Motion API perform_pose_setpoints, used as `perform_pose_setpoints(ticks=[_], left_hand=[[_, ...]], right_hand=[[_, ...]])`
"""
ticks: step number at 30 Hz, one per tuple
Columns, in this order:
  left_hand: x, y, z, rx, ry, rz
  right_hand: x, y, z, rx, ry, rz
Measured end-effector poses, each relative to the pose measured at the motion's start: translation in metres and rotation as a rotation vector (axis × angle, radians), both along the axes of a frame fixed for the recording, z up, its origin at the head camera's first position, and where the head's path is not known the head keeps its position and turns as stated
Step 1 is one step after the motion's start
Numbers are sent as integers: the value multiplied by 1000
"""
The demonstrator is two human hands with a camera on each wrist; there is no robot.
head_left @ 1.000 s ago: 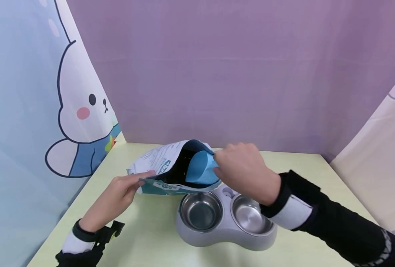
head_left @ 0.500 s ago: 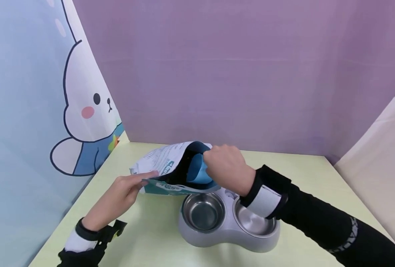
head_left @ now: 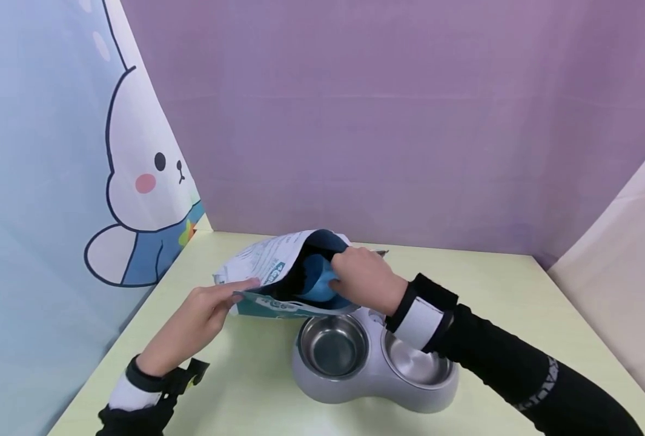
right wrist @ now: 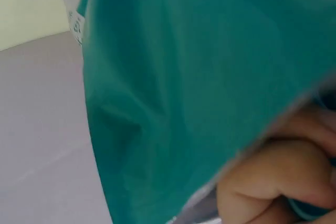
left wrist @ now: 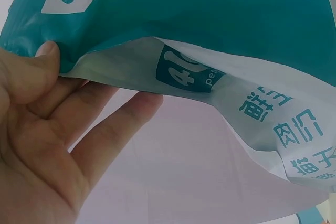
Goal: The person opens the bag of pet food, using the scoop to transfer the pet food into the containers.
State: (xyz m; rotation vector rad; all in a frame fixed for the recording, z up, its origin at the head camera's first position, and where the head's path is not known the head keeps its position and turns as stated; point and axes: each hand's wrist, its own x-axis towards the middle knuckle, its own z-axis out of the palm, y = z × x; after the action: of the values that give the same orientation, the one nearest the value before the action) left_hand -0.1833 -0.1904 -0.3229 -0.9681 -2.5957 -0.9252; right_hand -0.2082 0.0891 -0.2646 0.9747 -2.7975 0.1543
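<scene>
A teal and white pet food bag [head_left: 259, 263] lies tilted on its side, its dark mouth gaping toward the right. My left hand [head_left: 194, 324] pinches the left corner of that mouth. In the left wrist view, thumb and fingers of the left hand [left wrist: 47, 135] hold the bag's edge [left wrist: 157, 14]. Fingers of my right hand [head_left: 368, 278] are curled on a light blue scoop [head_left: 318, 278], whose cup is inside the bag. In the right wrist view, the bag's teal side [right wrist: 168, 82] partly covers the right hand [right wrist: 278, 177]. The scoop's handle is hidden.
A grey double pet bowl [head_left: 366, 390] stands just in front of the bag, with two steel dishes; the right forearm crosses over the right-hand dish [head_left: 417, 366]. The pale yellow table [head_left: 235, 387] meets a purple cloth backdrop [head_left: 382, 121].
My right hand has moved left and the scoop has gone further into the bag, turning as it went. My left hand keeps its hold on the mouth's corner.
</scene>
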Motion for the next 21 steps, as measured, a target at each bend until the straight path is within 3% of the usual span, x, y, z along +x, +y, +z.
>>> perform_pose_setpoints(ticks=[8,21], left_hand=[[1,5,1,10,23,4],[1,6,1,22,19,1]], right_hand=[[-6,3,-3,-30,-35,97],[-13,4,-13,-123,-159,29]])
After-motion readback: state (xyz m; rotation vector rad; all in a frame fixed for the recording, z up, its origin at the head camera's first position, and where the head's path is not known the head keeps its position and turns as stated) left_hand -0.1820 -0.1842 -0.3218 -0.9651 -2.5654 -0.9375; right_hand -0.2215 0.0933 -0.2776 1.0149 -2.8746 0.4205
